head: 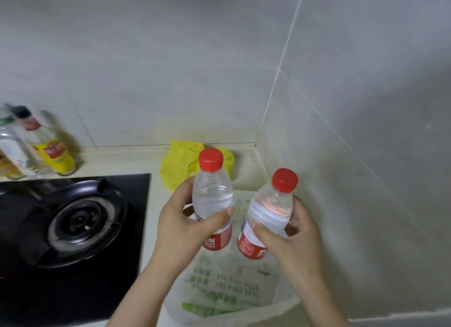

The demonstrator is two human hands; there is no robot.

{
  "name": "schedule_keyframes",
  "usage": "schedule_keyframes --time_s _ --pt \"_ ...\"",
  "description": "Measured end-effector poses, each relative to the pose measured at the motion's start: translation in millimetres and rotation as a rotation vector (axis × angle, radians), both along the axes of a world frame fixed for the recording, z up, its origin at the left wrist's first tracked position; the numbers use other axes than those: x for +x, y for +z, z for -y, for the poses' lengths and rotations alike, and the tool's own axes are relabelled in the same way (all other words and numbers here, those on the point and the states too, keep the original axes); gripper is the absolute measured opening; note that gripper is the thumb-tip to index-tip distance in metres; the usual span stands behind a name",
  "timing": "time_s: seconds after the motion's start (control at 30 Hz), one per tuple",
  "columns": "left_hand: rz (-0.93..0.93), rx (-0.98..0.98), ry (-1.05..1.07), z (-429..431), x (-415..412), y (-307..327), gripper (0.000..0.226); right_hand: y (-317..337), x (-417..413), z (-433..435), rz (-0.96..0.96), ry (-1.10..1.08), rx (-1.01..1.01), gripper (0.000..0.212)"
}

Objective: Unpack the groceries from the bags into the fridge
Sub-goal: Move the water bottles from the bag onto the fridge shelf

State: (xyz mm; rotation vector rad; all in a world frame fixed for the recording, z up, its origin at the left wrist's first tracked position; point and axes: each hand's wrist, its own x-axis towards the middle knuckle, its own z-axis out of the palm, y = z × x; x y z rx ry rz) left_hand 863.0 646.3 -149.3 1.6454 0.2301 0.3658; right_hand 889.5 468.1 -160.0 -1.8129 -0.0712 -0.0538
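Observation:
I hold two clear water bottles with red caps and red labels above the counter. My left hand (181,225) is wrapped around the left water bottle (211,195), which stands nearly upright. My right hand (291,241) grips the right water bottle (271,209), tilted a little to the right. Below both bottles lies a translucent white plastic bag (227,292) with green print, flat on the counter. A yellow plastic bag (178,165) sits crumpled behind the bottles, against the wall. No fridge is in view.
A black gas stove (73,226) with a round burner fills the left side. Several condiment bottles (36,146) stand at the back left by the tiled wall. A tiled wall corner (266,121) closes off the counter at the right.

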Motion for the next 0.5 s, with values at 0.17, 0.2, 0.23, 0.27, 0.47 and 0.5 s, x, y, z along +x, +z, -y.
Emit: schedule_keyframes --time_s 0.17,0.2,0.23,0.27,0.47,0.5 --pt "0.083 0.011 0.131 -5.5 -9.2 21.2 0.048 16.0 17.9 -13.5 0.114 0.167 0.133 0.054" --pt "0.093 0.021 0.173 -6.3 -12.2 24.8 0.045 18.9 21.7 -16.0 0.122 0.199 0.151 0.056" --pt "0.102 0.022 0.212 -6.6 -15.6 28.5 0.042 21.3 25.2 -18.9 0.128 0.229 0.164 0.058" --pt "0.108 0.02 0.246 -6.7 -19.3 31.7 0.04 22.6 28.5 -22.0 0.135 0.259 0.174 0.061" --pt "0.112 0.071 0.436 -7.0 -54.1 42.4 0.04 29.9 30.3 -45.1 0.168 0.456 0.208 0.059" --pt "0.113 0.078 0.476 -7.3 -62.0 43.3 0.039 30.8 27.7 -50.0 0.17 0.492 0.216 0.059"
